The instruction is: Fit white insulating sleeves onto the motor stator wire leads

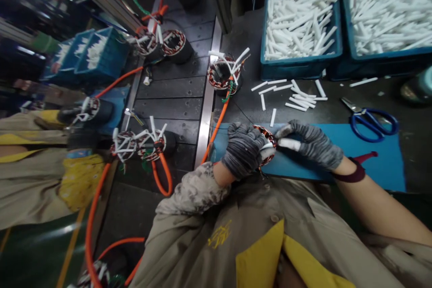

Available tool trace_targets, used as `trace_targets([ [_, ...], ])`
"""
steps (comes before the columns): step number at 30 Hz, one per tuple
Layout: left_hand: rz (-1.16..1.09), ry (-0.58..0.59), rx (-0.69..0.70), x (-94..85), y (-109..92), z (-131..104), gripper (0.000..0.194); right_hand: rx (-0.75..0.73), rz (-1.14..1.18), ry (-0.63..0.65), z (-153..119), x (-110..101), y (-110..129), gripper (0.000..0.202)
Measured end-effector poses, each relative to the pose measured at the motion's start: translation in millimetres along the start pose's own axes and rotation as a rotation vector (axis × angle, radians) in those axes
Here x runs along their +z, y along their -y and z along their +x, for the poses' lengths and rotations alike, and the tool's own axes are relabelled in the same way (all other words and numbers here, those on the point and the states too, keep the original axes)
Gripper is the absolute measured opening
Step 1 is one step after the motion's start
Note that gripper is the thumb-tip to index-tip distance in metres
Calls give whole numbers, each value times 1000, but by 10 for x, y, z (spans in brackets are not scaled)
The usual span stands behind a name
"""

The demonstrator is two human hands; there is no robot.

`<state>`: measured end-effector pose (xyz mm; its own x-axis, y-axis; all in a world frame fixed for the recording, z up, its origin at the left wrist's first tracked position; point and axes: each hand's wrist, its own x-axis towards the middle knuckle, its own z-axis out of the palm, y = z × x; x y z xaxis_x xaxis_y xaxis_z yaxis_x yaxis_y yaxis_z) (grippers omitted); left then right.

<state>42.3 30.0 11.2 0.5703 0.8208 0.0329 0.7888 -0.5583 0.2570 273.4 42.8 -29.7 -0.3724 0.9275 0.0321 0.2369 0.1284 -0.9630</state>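
Both hands wear grey knitted gloves and meet at a motor stator (265, 131) with copper windings and white sleeving, held over a blue mat (367, 166). My left hand (243, 149) is wrapped around the stator's left side and covers much of it. My right hand (312, 143) has thumb and fingertips pinched together at the stator's right rim; what is between them is too small to make out. A thin dark thread runs from the stator up to the left. Blue-handled scissors (369, 121) and a red-handled tool (366, 157) lie to the right.
Two blue bins (300, 65) of white tubes stand at the back, with loose white tubes (300, 101) before them. Another stator (221, 76) with an orange cord sits on the left edge. Several stators line a slatted conveyor (184, 99). A co-worker's gloved hands (79, 137) hold a stator beyond it.
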Motion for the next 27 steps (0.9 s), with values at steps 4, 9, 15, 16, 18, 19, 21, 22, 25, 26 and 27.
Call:
trace_targets([
  [4, 17, -188, 43, -55, 102, -164, 50, 141, 49, -2, -132, -29, -64, 36],
  [9, 42, -173, 170, 75, 450, -713, 68, 61, 17, 137, -162, 85, -77, 39],
  [15, 75, -150, -76, 387, 275, -735, 80, -104, -578, 3, 200, 42, -193, 32],
  [16, 68, -124, -129, 361, 215, -651, 86, -115, -677, -3, 292, 19, -222, 31],
  [18, 26, -39, -177, 241, 135, -451, 98, -135, -761, 27, 474, -8, -278, 27],
  [19, -15, 0, -165, 164, 120, -354, 104, -143, -760, 43, 550, -11, -297, 24],
  [21, -142, 49, -96, 23, 127, -215, 117, -153, -731, 50, 638, -9, -305, 23],
  [22, -214, 49, -59, -24, 137, -187, 122, -156, -724, 41, 638, -10, -290, 23],
  [25, -369, -34, -39, -41, 126, -290, 121, -144, -638, -70, 442, -33, -178, 28],
  [26, -390, -87, -60, -12, 101, -369, 114, -117, -554, -142, 324, -41, -127, 28],
  [27, -397, -153, -88, 24, 69, -454, 105, -76, -441, -221, 193, -45, -77, 28],
])
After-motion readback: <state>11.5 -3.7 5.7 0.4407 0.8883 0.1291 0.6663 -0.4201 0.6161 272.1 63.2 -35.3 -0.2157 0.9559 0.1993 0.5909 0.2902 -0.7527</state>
